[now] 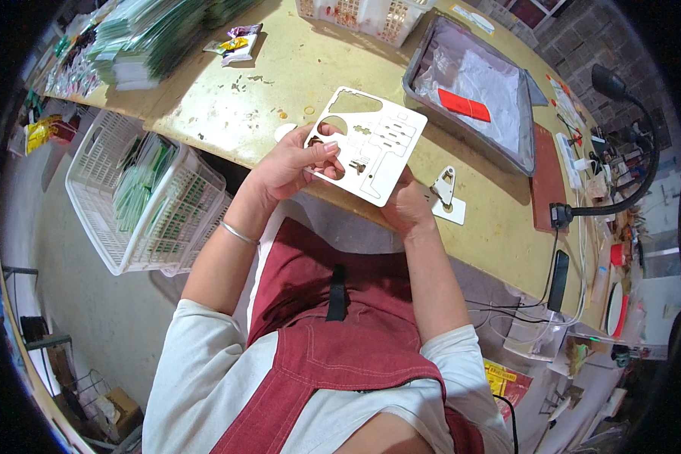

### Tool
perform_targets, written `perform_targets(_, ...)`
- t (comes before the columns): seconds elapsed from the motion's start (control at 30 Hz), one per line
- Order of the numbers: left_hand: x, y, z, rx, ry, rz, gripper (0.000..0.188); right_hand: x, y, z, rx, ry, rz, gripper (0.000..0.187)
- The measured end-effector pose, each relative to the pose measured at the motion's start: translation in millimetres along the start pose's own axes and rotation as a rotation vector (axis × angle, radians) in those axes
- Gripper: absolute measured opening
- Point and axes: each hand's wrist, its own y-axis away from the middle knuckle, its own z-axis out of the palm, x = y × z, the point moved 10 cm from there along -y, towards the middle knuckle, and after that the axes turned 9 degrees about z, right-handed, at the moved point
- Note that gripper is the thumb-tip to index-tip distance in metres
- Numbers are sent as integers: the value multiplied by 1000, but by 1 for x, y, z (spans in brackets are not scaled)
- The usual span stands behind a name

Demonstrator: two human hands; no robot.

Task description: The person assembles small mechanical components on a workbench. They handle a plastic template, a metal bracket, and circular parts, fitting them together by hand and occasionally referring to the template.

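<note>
Above the table's near edge, I hold a thin white die-cut sheet (390, 151) tilted in front of me. It has a large round opening, an irregular opening along its top, and several small slots and outlined shapes. My left hand (299, 163) is closed on its left side, the thumb lying on the face by the round opening. At the lower right edge, my right hand (410, 206) grips the sheet, its fingers mostly hidden behind it. Just right of that hand, a small white card with a metal piece (446, 189) lies on the table.
A grey tray (518, 155) holds plastic bags and a red packet (464, 104). Stacked green-and-white packages (140, 45) stand far left, near small wrapped packets (238, 45). White baskets (121, 261) sit low at left. A black gooseneck lamp (620, 204) rises at right.
</note>
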Motion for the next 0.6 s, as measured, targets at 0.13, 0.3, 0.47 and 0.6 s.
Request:
perform_targets(0.13, -1, -3, -2, -48, 10, -30, 38, 0, 3, -2, 28, 75, -24, 62)
perform_targets(0.3, -8, -1, -3, -76, 102, -55, 41, 7, 5, 30, -118, -129, -43, 48)
perform_targets(0.47, -5, -7, -16, -58, 292, -15, 45, -30, 5, 53, 32, 306, -205, 18)
perform_targets(0.6, -1, -6, -6, -52, 265, 26, 39, -47, 15, 37, 312, 1214, -417, 17)
